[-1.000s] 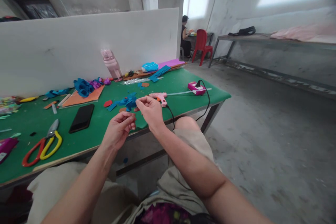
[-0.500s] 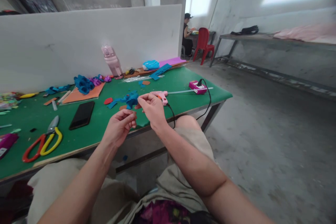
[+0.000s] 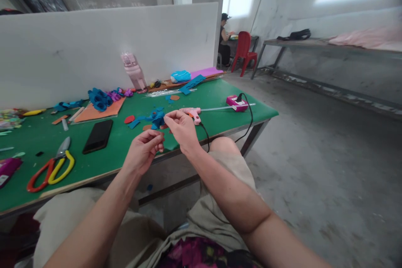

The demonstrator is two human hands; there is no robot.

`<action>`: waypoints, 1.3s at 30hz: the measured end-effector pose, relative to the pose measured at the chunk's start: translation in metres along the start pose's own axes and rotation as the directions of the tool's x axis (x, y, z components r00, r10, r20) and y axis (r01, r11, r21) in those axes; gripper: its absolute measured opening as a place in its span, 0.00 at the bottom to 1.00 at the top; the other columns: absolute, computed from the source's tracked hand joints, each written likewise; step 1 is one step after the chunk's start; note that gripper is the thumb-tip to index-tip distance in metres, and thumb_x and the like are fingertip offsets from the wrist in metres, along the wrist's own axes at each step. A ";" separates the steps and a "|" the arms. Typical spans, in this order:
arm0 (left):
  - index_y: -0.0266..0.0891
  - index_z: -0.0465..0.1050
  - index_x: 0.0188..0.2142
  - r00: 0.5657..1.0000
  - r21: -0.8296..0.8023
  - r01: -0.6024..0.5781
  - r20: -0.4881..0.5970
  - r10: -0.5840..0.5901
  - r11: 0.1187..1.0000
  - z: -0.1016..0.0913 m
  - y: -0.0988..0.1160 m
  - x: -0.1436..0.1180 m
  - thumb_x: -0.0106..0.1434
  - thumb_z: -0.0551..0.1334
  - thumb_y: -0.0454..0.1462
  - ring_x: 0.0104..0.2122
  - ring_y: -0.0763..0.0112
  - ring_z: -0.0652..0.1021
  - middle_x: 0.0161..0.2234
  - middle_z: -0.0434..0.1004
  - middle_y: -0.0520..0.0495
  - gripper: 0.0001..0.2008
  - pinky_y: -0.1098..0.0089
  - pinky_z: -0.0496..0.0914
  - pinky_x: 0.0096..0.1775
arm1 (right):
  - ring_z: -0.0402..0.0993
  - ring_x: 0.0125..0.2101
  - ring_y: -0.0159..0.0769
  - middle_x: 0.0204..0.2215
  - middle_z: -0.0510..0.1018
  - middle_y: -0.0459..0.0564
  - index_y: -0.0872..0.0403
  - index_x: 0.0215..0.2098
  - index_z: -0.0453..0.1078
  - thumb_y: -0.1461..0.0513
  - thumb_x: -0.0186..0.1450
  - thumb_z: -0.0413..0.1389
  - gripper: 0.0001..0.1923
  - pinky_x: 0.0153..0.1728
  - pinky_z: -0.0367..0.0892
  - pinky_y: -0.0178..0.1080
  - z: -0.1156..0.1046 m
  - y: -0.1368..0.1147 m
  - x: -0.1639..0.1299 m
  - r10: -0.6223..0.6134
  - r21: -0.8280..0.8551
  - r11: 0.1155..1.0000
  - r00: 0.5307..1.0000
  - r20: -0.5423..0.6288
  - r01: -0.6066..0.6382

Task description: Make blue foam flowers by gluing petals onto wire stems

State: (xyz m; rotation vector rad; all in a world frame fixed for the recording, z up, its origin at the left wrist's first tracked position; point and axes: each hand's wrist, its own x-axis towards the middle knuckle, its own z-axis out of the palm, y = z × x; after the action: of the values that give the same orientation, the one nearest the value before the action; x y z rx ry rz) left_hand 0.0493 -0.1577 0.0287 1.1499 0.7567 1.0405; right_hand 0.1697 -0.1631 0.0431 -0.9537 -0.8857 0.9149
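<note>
My left hand [image 3: 146, 148] is closed, thumb and fingertips pinched together over the table's front edge; whatever it holds is too small to make out. Just to its right and slightly higher, my right hand [image 3: 182, 129] is also in a pinch, and I cannot make out what is between its fingers. Beyond the fingertips lies a heap of blue felt-like pieces [image 3: 157, 117]; whether the right fingers touch it is unclear. A pink glue gun [image 3: 193, 113], with a clear glue stick [image 3: 216, 108] out of its back, lies behind the right hand.
On the green table [image 3: 207, 92] lie a black phone [image 3: 98, 136], scissors [image 3: 58, 165] with red and yellow handles and a red disc [image 3: 129, 119]. A pink bottle [image 3: 135, 71] stands by the white board [image 3: 176, 37]. A magenta power block [image 3: 237, 103] trails a black cord.
Both hands keep almost the same pinched pose and place. The view has shifted very slightly; the things on the table have not moved.
</note>
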 end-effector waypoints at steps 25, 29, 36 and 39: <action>0.36 0.72 0.25 0.985 0.108 -0.167 -0.033 0.171 0.980 -0.003 -0.004 0.000 0.48 0.67 0.34 0.19 0.80 0.70 0.22 0.70 0.54 0.06 0.76 0.65 0.24 | 0.71 0.25 0.29 0.23 0.74 0.43 0.54 0.27 0.68 0.62 0.52 0.52 0.05 0.24 0.64 0.30 0.001 -0.004 -0.008 -0.026 0.107 0.994 0.997 0.078 0.018; 0.37 0.72 0.26 0.966 0.219 -0.240 -0.044 0.256 0.946 -0.005 -0.003 -0.001 0.51 0.65 0.35 0.20 0.78 0.71 0.21 0.71 0.54 0.04 0.75 0.65 0.25 | 0.69 0.25 0.30 0.24 0.74 0.44 0.54 0.25 0.67 0.63 0.49 0.53 0.04 0.25 0.64 0.31 0.003 -0.003 -0.011 -0.040 0.159 0.987 0.995 0.094 0.025; 0.37 0.72 0.25 0.961 0.256 -0.248 -0.056 0.271 0.934 -0.005 -0.001 -0.005 0.51 0.64 0.36 0.20 0.75 0.71 0.18 0.70 0.54 0.04 0.74 0.66 0.26 | 0.69 0.26 0.31 0.25 0.75 0.44 0.53 0.29 0.70 0.67 0.49 0.53 0.08 0.29 0.64 0.32 0.004 0.005 -0.011 -0.044 0.257 0.966 0.985 0.165 0.000; 0.36 0.72 0.25 0.959 0.277 -0.249 -0.063 0.276 0.928 -0.006 -0.002 -0.004 0.52 0.64 0.35 0.19 0.75 0.70 0.17 0.70 0.54 0.04 0.74 0.65 0.25 | 0.69 0.26 0.30 0.24 0.75 0.43 0.54 0.30 0.71 0.67 0.50 0.55 0.09 0.30 0.63 0.32 0.004 0.008 -0.011 -0.030 0.275 0.961 0.982 0.187 -0.023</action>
State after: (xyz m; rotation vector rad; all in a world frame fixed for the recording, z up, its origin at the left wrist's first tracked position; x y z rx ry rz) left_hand 0.0430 -0.1600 0.0254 1.4695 0.8572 1.2548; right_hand 0.1607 -0.1698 0.0343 -0.6314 -0.8911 1.1072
